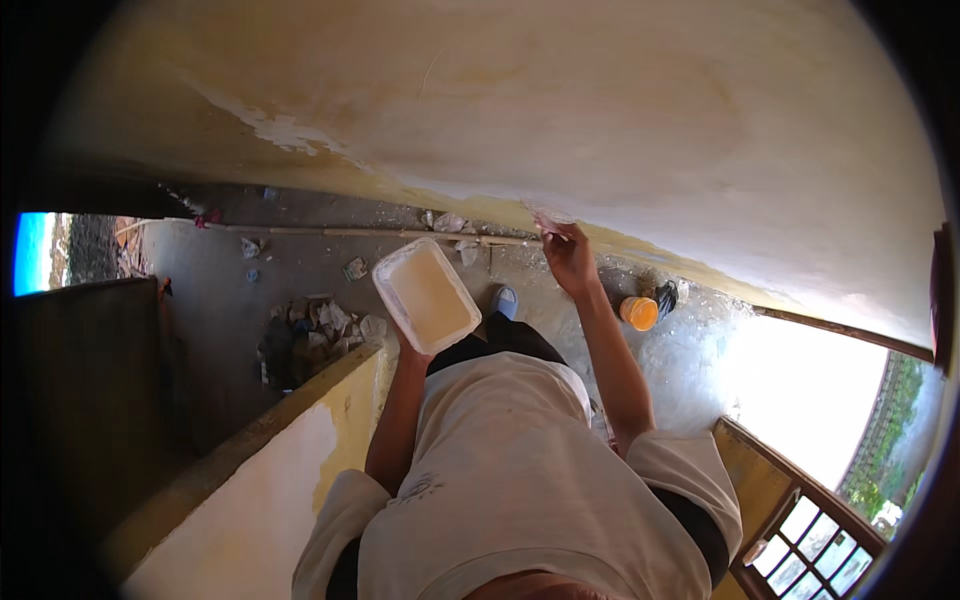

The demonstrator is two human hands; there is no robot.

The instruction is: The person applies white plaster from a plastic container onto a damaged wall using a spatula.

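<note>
My left hand (412,348), fingers mostly hidden, grips the near edge of a white rectangular tub (462,342). Inside is a pale cream substance (432,292), its surface smooth and level-looking. Ahead and to the right, my right hand (571,258) is closed on a thin, pinkish, see-through flat piece (552,217); its exact kind is unclear. That piece is at the lower part of the wall (640,150), apparently touching it. The wall is pale and patchy, with a yellowish strip along its lower part.
An orange bucket (639,313) stands on the floor right of my arm, beside a dark bag (666,296). A long pole (370,233) lies along the wall base. Rubbish (325,325) is heaped left, behind a low wall (300,425). A doorway (810,375) is at right.
</note>
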